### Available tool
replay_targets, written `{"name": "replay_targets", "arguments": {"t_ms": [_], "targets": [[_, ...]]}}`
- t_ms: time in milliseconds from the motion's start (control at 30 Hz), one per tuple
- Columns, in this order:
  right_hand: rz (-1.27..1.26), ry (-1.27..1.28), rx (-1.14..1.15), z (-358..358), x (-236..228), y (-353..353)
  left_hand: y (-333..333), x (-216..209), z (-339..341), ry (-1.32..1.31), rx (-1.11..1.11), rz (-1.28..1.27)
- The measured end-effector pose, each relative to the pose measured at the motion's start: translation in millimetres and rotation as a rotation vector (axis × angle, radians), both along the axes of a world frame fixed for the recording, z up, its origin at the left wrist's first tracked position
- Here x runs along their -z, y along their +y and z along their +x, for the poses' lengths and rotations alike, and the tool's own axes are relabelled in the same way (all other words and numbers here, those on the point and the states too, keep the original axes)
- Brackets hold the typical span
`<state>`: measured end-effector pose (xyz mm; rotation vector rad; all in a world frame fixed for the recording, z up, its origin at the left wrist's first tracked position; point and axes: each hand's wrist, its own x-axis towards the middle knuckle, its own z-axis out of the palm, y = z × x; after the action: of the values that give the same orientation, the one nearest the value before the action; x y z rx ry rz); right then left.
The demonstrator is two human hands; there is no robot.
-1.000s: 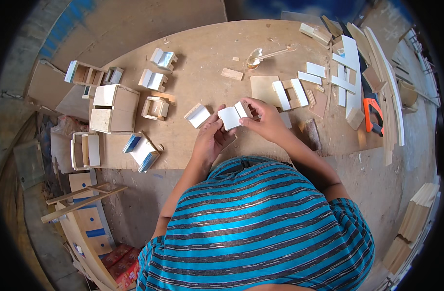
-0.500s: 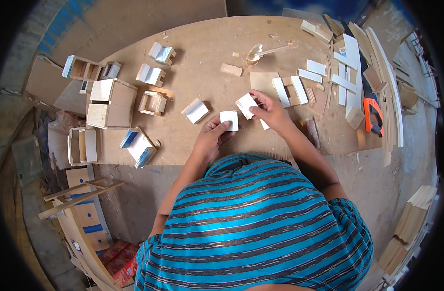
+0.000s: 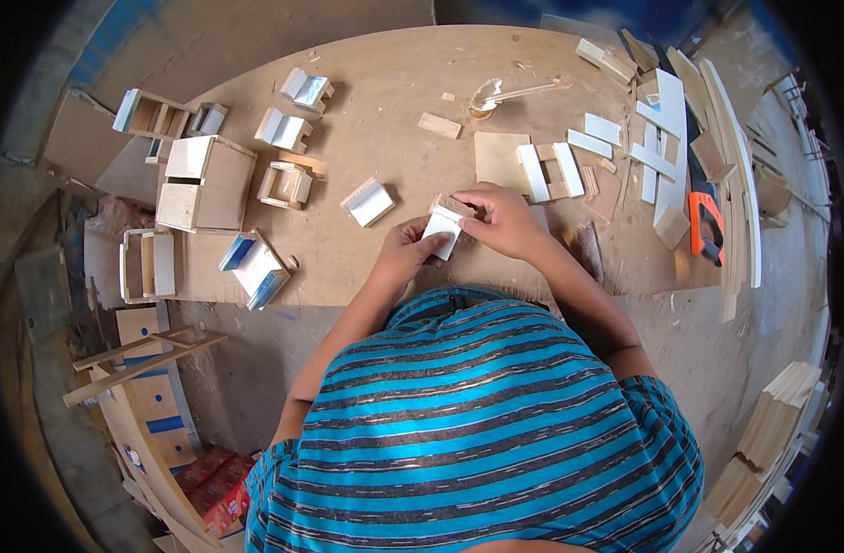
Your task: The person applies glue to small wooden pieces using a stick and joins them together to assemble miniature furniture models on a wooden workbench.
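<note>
Close to my body, my left hand (image 3: 405,253) pinches a small white-faced wooden block (image 3: 442,238), thumb across its face. My right hand (image 3: 503,221) is closed on a second small wooden piece (image 3: 448,204), white with a bare wood edge. The two pieces meet, the second one lying across the far end of the first. My right fingers hide part of the joint. Left of my hands lies a small white-faced wooden piece (image 3: 369,202). Beyond the right hand, a flat wooden square (image 3: 501,158) lies beside a small white-sided wooden frame (image 3: 560,170).
Several miniature wooden chair-like pieces (image 3: 284,129) and a larger box (image 3: 206,189) stand at the left. A glue-smeared cup (image 3: 483,100) with a stick (image 3: 530,90) sits at the back. Far right are an orange-handled saw (image 3: 707,227) and white strips (image 3: 653,158).
My right hand has moved left and nearer, bringing its piece against the one in my left hand. The left-hand block has tilted. The earlier gap between them is closed.
</note>
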<state>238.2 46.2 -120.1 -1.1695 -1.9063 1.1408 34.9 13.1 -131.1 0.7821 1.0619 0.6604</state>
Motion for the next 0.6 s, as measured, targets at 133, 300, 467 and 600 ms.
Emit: {"name": "replay_targets", "arguments": {"t_ms": [133,300,467,600], "targets": [[-0.062,0.033,0.031,0.1,-1.3,-1.0,-1.7,-0.4,4.5,0.047,-0.118,0.133],[-0.183,0.142,0.176,9.6,16.7,-0.7,-0.3,-7.7,0.4,0.082,-0.205,0.269],[-0.256,-0.012,0.144,15.5,13.1,-0.4,1.8,0.8,-3.0,0.072,-0.194,0.332],[-0.231,-0.133,0.076,11.5,13.5,-2.6,0.1,5.7,-3.6,0.187,-0.141,0.382]]}}
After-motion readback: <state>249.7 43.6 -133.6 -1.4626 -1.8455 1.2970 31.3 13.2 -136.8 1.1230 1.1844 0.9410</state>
